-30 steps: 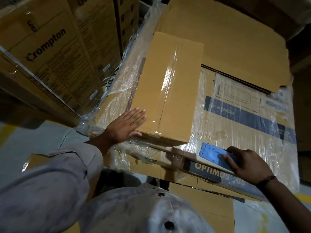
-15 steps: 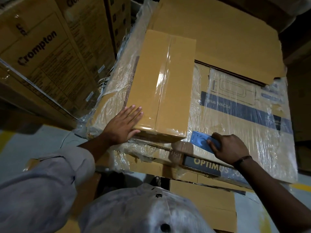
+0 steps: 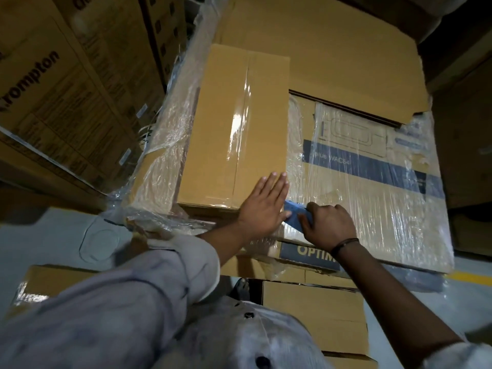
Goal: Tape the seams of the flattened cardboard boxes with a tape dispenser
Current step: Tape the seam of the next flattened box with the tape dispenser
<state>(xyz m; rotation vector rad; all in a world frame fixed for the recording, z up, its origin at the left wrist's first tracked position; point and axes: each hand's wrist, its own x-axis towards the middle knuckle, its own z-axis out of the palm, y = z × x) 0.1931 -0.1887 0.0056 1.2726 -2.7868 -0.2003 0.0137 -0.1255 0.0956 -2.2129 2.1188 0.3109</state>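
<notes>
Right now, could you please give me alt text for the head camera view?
A left hand presses flat on a taped brown cardboard box while the right hand grips a blue tape dispenser beside it, atop plastic-wrapped cartons.

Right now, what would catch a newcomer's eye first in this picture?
Probably the plain brown box at centre, with shiny clear tape running down its seam. At its near right corner, the left hand lies flat while the right hand grips a blue tape dispenser.

Warehouse: stacked printed cartons [image 3: 66, 102], shrink-wrapped boxes [image 3: 372, 166].
</notes>
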